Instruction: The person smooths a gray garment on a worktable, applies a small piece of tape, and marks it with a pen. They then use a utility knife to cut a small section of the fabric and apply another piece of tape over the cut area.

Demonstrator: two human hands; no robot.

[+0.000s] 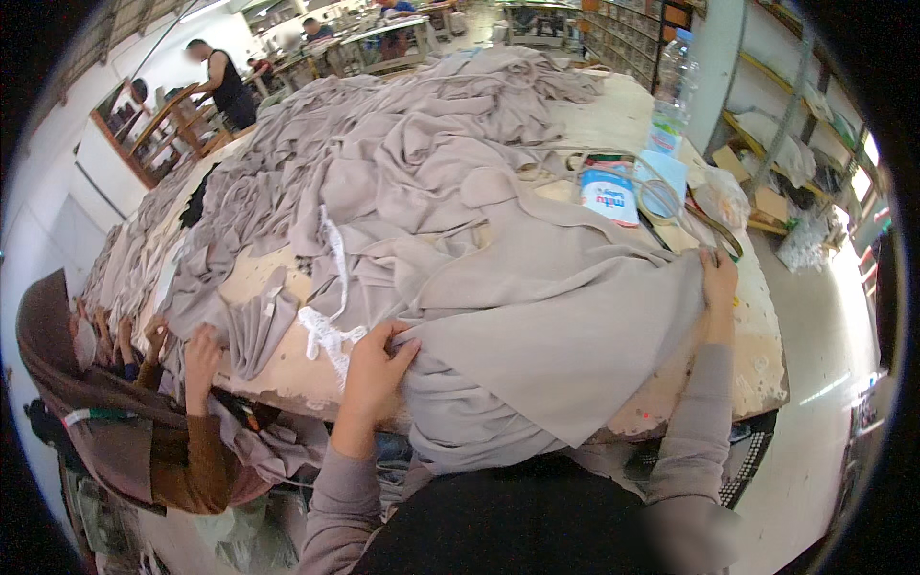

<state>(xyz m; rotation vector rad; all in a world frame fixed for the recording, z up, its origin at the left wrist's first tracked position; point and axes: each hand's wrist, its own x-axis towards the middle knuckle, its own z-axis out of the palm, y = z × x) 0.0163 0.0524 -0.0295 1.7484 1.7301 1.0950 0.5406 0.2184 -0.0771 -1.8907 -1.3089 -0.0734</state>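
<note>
Your left hand (376, 369) pinches the near edge of a beige cloth (546, 316), fingers closed on a fold. Your right hand (719, 280) lies nearly flat on the cloth's far right corner, fingers pressing it to the counter (757, 316) rather than gripping. The cloth is spread between both hands and hangs over the counter's near edge. Just left of your left hand lies a white lace strip (326, 331). A co-worker's hand (201, 350) rests on a folded piece at the left. Beyond your right hand stands a blue-and-white tub (609, 196), then a plastic bottle (673, 91). A fabric heap (412, 134) covers the far counter.
</note>
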